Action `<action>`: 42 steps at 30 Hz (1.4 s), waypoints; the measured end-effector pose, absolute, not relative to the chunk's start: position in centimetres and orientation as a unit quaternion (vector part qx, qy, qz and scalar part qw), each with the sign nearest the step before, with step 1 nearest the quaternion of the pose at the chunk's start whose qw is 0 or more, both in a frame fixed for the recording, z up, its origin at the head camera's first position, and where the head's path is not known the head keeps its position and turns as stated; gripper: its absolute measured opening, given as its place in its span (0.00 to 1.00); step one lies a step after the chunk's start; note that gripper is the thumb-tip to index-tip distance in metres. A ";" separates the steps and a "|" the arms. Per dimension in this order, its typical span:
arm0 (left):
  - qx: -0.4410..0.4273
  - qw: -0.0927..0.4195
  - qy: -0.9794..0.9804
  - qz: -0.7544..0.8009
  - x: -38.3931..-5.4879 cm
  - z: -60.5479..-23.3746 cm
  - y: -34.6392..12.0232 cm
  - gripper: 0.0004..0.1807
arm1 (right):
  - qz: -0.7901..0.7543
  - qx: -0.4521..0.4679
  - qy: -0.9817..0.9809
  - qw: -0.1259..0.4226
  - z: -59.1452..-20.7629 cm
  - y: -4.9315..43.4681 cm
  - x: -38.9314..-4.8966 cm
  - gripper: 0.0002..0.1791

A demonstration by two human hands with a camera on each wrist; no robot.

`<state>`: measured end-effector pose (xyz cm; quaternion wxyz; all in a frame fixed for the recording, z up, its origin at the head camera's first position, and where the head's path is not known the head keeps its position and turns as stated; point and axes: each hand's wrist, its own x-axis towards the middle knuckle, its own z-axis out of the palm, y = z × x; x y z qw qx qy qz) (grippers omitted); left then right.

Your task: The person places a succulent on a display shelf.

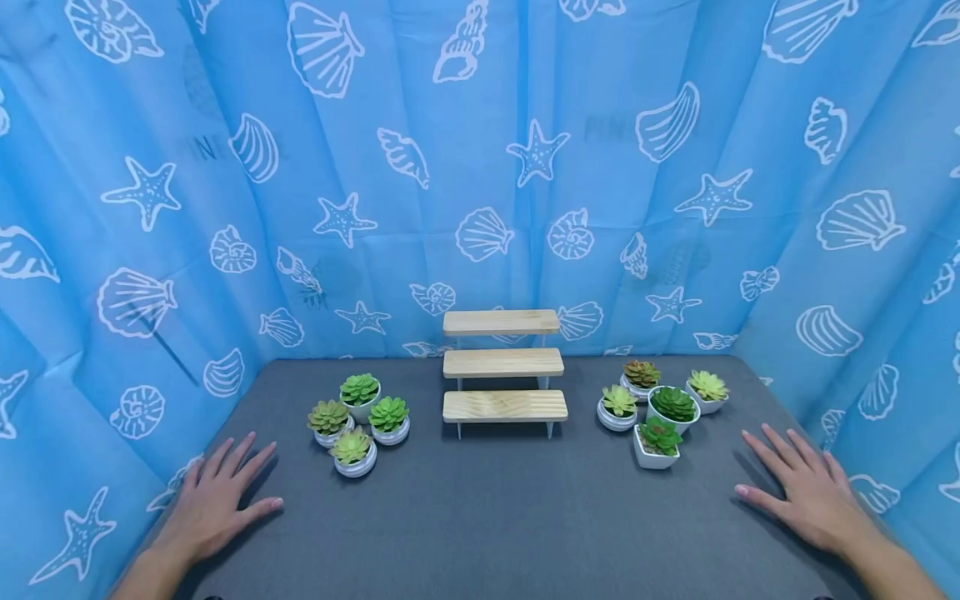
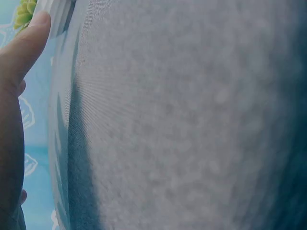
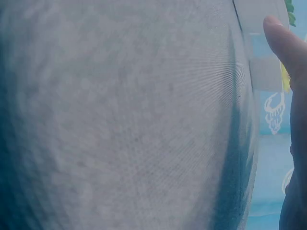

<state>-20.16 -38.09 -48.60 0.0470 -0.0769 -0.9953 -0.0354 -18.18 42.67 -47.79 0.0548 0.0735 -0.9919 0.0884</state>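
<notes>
My left hand [image 1: 213, 504] rests on the grey tabletop at the left with its fingers spread, holding nothing. On the right side my right hand [image 1: 806, 492] lies the same way, fingers apart. Nearest the left hand is a group of small potted succulents, among them a pale green one [image 1: 354, 451] and a darker olive one [image 1: 329, 417]. A second group stands nearer the right hand, including a square white pot with a green succulent [image 1: 658, 442] and a yellow-green one [image 1: 707, 391]. Each wrist view shows a thumb and blurred grey cloth.
A three-step wooden shelf [image 1: 505, 406] stands at the back middle between the two plant groups. Grey cloth covers the table [image 1: 480, 525]. A blue curtain [image 1: 420, 208] with white shell and starfish prints encloses the back and both sides.
</notes>
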 end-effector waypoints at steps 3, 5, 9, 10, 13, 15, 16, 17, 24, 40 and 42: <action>-0.081 0.054 -0.995 -0.032 -20.2 -48.3 -37.8 0.55 | 0.094 0.073 -0.991 0.061 -47.5 42.5 -18.0 0.50; -0.088 0.065 -0.993 -0.039 -20.1 -48.0 -37.6 0.53 | 0.095 0.079 -0.990 0.071 -47.3 42.2 -17.9 0.49; -0.105 0.107 -0.987 -0.063 -19.8 -47.4 -37.1 0.44 | 0.099 0.092 -0.986 0.100 -47.1 41.7 -17.7 0.46; -0.109 0.119 -0.984 -0.071 -19.8 -47.3 -36.9 0.42 | 0.102 0.093 -0.985 0.105 -47.0 41.5 -17.7 0.45; -0.116 0.152 -0.978 -0.089 -19.5 -46.9 -36.4 0.37 | 0.113 0.093 -0.982 0.116 -46.8 41.1 -17.5 0.44; -0.118 0.170 -0.973 -0.100 -19.4 -46.8 -36.0 0.34 | 0.127 0.098 -0.979 0.127 -46.7 40.8 -17.4 0.42; -0.119 0.178 -0.971 -0.105 -19.4 -46.7 -35.9 0.33 | 0.133 0.103 -0.977 0.133 -46.7 40.7 -17.3 0.40; -0.120 0.187 -0.969 -0.108 -19.3 -46.7 -35.7 0.32 | 0.138 0.107 -0.975 0.136 -46.7 40.6 -17.3 0.39; -0.145 0.244 -0.950 -0.128 -19.2 -47.0 -34.7 0.27 | 0.172 0.118 -0.966 0.152 -46.7 39.8 -16.6 0.32; -0.158 0.302 -0.924 -0.172 -19.0 -46.7 -32.3 0.25 | 0.308 0.037 -0.948 0.075 -45.5 37.3 -15.6 0.26; -0.153 0.302 -0.920 -0.196 -19.0 -46.6 -31.9 0.25 | 0.333 0.034 -0.940 0.065 -45.4 37.0 -15.6 0.26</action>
